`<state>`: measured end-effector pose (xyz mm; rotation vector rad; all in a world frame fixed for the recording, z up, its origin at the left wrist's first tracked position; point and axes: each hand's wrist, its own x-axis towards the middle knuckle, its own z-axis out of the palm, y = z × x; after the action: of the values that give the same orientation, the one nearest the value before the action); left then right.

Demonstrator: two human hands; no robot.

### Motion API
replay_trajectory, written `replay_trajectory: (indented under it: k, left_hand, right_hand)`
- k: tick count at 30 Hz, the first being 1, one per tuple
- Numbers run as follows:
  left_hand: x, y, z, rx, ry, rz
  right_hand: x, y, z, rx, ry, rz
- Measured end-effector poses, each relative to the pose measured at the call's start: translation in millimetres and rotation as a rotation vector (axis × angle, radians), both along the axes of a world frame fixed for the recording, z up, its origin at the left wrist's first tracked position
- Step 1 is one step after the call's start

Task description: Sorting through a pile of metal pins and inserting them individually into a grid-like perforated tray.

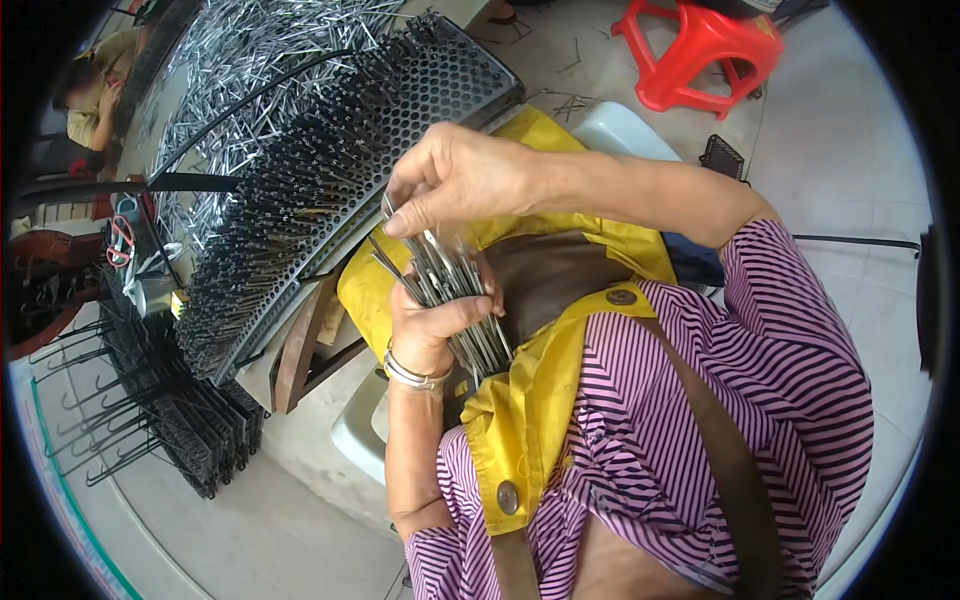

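Note:
My left hand, with a bracelet at its wrist, is wrapped round a bundle of thin metal rods over my lap. The rods stand at a slant, their upper ends fanned out. Just above them my right hand has thumb and fingers pinched on what looks like one thin metal rod; motion blurs the space below it. Close beyond both hands slopes a long black perforated rack. Many dark rods stand upright in its holes; the holes at its far right end show bare.
A large heap of loose silvery metal pieces lies behind the rack. Black hooked wire racks are stacked at left. A red stool stands far right. Another person is at the upper left. A yellow apron covers my lap.

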<state>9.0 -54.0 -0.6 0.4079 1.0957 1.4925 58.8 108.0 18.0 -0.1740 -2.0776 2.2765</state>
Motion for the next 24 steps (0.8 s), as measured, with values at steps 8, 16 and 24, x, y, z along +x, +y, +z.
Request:
replay_trajectory:
  k: [8,16,24]
  left_hand:
    - [3,3,3,0.006,-0.03,-0.026]
    - [5,5,9,-0.029,-0.007,-0.03]
    - [4,6,5,-0.012,-0.063,-0.013]
  right_hand:
    - [3,5,5,-0.012,-0.002,-0.05]
    - [5,19,12,-0.068,0.081,-0.219]
    - [-10,65,8,-0.108,0.421,-0.595]
